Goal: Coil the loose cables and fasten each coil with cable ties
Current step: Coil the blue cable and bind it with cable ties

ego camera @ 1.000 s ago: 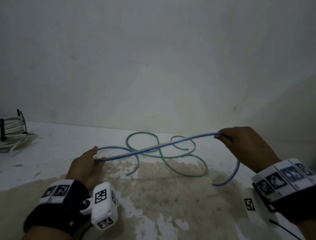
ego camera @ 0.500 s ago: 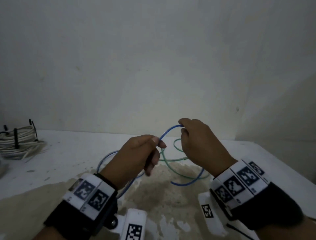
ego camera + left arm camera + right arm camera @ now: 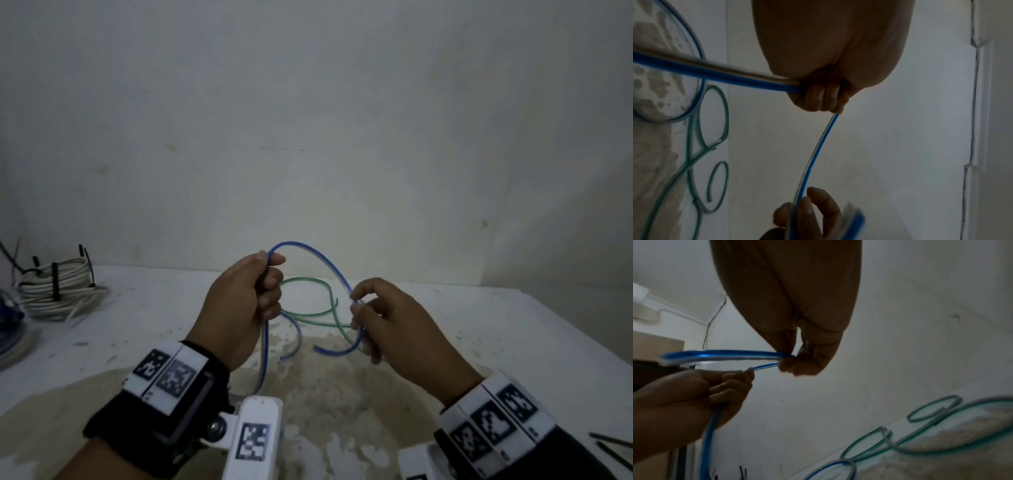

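Note:
A blue cable (image 3: 313,255) arches between my two hands above the table. My left hand (image 3: 255,294) grips it in a fist (image 3: 819,97), with more blue cable hanging from the fist down to the table (image 3: 263,359). My right hand (image 3: 364,315) pinches the same cable between thumb and fingers (image 3: 791,363); its free end (image 3: 317,348) curls below that hand. A loose green cable (image 3: 310,313) lies in loops on the table behind the hands, also visible in the wrist views (image 3: 715,128) (image 3: 931,415).
A tied coil of white cable (image 3: 58,291) with black cable ties sits at the far left of the white table (image 3: 513,325). A blue coil (image 3: 8,318) lies at the left edge. Loose black cable ties (image 3: 613,445) lie at the lower right. A wall rises close behind.
The hands came together from a wide stretch, bending the blue cable into an arch. Since half a second ago the right hand has slid down and right along the cable.

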